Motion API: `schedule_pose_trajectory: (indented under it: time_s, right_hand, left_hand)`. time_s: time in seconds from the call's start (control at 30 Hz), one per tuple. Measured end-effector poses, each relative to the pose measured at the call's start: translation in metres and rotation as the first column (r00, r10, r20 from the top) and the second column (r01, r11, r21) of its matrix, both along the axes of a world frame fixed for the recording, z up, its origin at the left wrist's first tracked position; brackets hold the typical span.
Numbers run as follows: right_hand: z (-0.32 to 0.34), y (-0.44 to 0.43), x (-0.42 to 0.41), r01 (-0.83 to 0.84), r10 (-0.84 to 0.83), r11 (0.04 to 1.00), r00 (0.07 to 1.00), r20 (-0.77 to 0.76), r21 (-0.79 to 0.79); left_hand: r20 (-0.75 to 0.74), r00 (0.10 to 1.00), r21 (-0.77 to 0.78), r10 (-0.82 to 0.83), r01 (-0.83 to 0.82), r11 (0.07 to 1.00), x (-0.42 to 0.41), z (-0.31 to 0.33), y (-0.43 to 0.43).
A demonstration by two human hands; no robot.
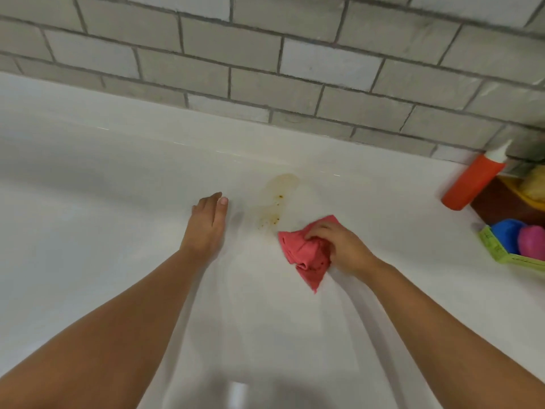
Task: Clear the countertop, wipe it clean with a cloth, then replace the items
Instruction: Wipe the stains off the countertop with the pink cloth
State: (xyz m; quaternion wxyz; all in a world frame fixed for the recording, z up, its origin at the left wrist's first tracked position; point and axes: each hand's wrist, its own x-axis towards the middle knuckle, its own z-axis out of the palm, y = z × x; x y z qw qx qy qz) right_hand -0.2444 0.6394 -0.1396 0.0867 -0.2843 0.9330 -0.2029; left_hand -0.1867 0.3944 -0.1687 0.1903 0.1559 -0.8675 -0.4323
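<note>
Cloth [303, 252] bunched in my right hand's [345, 246] grip beside stain [277, 202]; left hand [206, 225] flat, fingers straight, on countertop [118, 202]. Green box [495, 246] holds blue lump [507, 234], pink lump [532, 242].

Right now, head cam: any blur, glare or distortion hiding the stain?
Head view: stain shows clearly beside the cloth; faint glare streaks on the countertop near the tiled wall; wide-angle bends the grout lines; bottom edge blurred; soft shadow beside the left hand.
</note>
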Motion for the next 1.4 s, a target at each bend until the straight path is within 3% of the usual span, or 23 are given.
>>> schedule_pose_trajectory:
  time_s: [0.07,0.1,0.17,0.2,0.27,0.37,0.43,0.47,0.53,0.57,0.7,0.87,1.0,1.17,1.4]
  right_hand:
    - [0.0,-0.008,-0.006,0.198,-0.199,0.98,0.977,-0.07,-0.029]
    - [-0.003,-0.017,-0.004,0.369,-0.367,0.929,0.921,-0.129,-0.003]
    - [-0.011,-0.041,0.005,0.605,-0.606,0.781,0.794,-0.045,0.155]
    - [-0.015,-0.054,0.011,0.636,-0.655,0.742,0.755,0.031,0.214]
    - [-0.026,-0.071,0.01,0.657,-0.678,0.722,0.734,0.037,0.217]
    - [-0.034,-0.072,-0.011,0.59,-0.592,0.791,0.805,-0.042,0.161]
    - [-0.038,-0.057,-0.015,0.438,-0.425,0.894,0.895,-0.134,0.098]
    - [-0.04,-0.048,-0.01,0.295,-0.273,0.948,0.946,-0.173,0.119]
    - [-0.041,-0.024,0.001,0.082,-0.027,0.957,0.98,-0.198,0.277]
    - [-0.042,-0.012,0.004,0.048,0.001,0.961,0.984,-0.177,0.271]
    - [-0.035,0.014,-0.034,0.187,-0.16,0.966,0.974,-0.159,0.177]
    - [-0.03,-0.021,-0.119,0.306,-0.297,0.948,0.949,-0.106,0.089]
    - [-0.03,-0.053,-0.147,0.201,-0.162,0.957,0.968,-0.19,0.209]
    - [-0.027,-0.075,-0.163,0.188,-0.172,0.977,0.974,-0.147,0.104]
    - [-0.041,-0.05,-0.054,-0.249,0.245,0.968,0.961,-0.131,-0.012]
  left_hand:
    - [0.009,1.0,-0.011,-0.013,0.013,1.0,-0.001,0.001,0.001]
    - [0.013,1.0,-0.008,-0.014,0.014,1.0,-0.002,0.0,0.001]
    - [0.023,1.0,-0.001,-0.012,0.012,1.0,-0.003,-0.001,0.0]
    - [0.03,0.999,-0.004,-0.013,0.013,1.0,-0.004,-0.002,-0.001]
    - [0.044,0.999,-0.014,-0.019,0.02,1.0,-0.006,-0.004,-0.002]
    - [0.045,0.999,-0.016,-0.02,0.021,1.0,-0.008,-0.005,-0.003]
    - [0.042,0.999,-0.021,-0.016,0.017,1.0,-0.008,-0.006,-0.003]
    - [0.041,0.999,-0.023,-0.017,0.018,1.0,-0.008,-0.006,-0.003]
    - [0.042,0.999,-0.024,-0.023,0.024,0.999,-0.008,-0.005,-0.003]
    - [0.045,0.999,-0.025,-0.023,0.024,0.999,-0.008,-0.005,-0.003]
    - [0.067,0.997,-0.038,-0.024,0.027,0.999,-0.009,-0.006,-0.002]
    - [0.087,0.996,-0.07,-0.013,0.019,0.997,-0.011,-0.009,-0.003]
    - [0.103,0.995,-0.088,-0.007,0.016,0.996,-0.013,-0.007,-0.002]
    - [0.113,0.994,-0.114,0.001,0.012,0.993,-0.014,-0.007,-0.001]
    - [0.1,0.995,-0.122,0.02,-0.008,0.993,-0.013,-0.009,-0.002]
